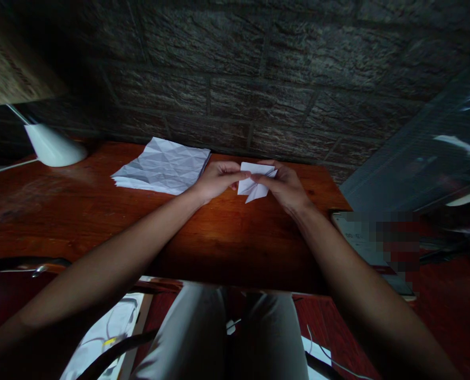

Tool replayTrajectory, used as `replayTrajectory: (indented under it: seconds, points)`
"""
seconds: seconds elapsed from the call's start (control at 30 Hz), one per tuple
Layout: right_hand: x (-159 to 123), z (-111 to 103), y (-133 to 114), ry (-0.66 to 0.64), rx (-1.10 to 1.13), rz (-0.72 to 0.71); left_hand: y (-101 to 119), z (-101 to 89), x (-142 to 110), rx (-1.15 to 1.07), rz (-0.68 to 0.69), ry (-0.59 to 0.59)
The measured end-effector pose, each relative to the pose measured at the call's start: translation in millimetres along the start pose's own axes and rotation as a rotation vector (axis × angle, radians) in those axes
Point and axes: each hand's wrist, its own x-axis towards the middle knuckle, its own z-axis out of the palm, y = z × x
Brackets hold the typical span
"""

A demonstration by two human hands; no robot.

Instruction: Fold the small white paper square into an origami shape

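Note:
A small folded piece of white paper (254, 187) is held up between both hands, over the far side of the wooden table. My left hand (221, 178) pinches its left edge, the thumb lying across the front. On the other side my right hand (284, 184) grips the paper with the thumb in front and the fingers behind. A pointed flap hangs down at the paper's lower edge. Just left of my left hand lies a stack of creased white paper sheets (166, 164).
A lamp with a white base (55, 145) and woven shade (15, 68) stands at the left. Behind the wooden table (235, 237) rises a dark brick wall (219, 68). Chair arms, cables and a pale box (108, 338) are below; a flat pale object (362, 248) lies right.

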Motion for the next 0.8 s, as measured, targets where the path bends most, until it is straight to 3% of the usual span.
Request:
replayTrajectory:
  seconds: [0.5,0.8]
  points:
    - [-0.9,1.3,-1.3,0.002,0.027,0.050,-0.8,1.1,1.6,-0.060,0.033,0.021]
    - [-2.5,3.3,-3.1,-0.011,0.047,0.054,-2.4,1.3,1.7,0.028,0.097,-0.009]
